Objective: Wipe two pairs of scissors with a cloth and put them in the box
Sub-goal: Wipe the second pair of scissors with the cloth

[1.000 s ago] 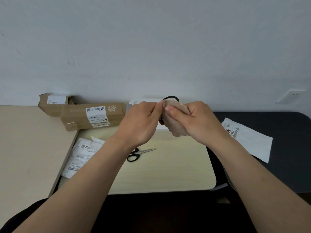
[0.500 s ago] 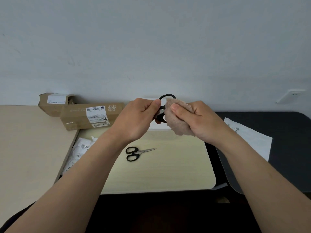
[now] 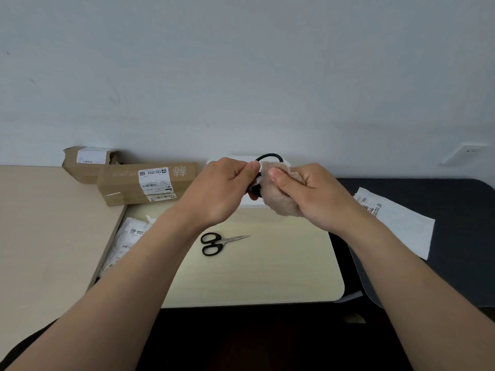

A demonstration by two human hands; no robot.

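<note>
**Scissors mid-wipe: how they handle and where to grab**

So the scissors are up in the air over the far edge of the pale board, right in front of the white box. The left hand pinches them at the black handle, thumb on top, with one loop poking up above the fingers. The right hand is curled tight round the tan cloth, which is bunched over the blade end. The blades are hidden in there, so I can't tell if they're together or apart.

My read on handling: small, light and rigid, so weight is no issue. The steel is probably slick, and the plastic handle is the grippy bit, so that's the place to hold. Gripping both loops together should stop the blades swinging open at the pivot. The cloth looks fluffy and soft and should wrap round the metal easily. I'd pull it from pivot to tip along the flats, not across the edge, since the edge and point are what bite.

The second pair lies flat on the board, nearer than the hands, handles left and tip pointing right, well apart from the box. Flat blades on a smooth board are fiddly to pinch, so I'd hook the loops.

The box is mostly behind the hands, so I can't tell whether it's open. It looks light, so I'd set things in gently rather than drop them.
</note>
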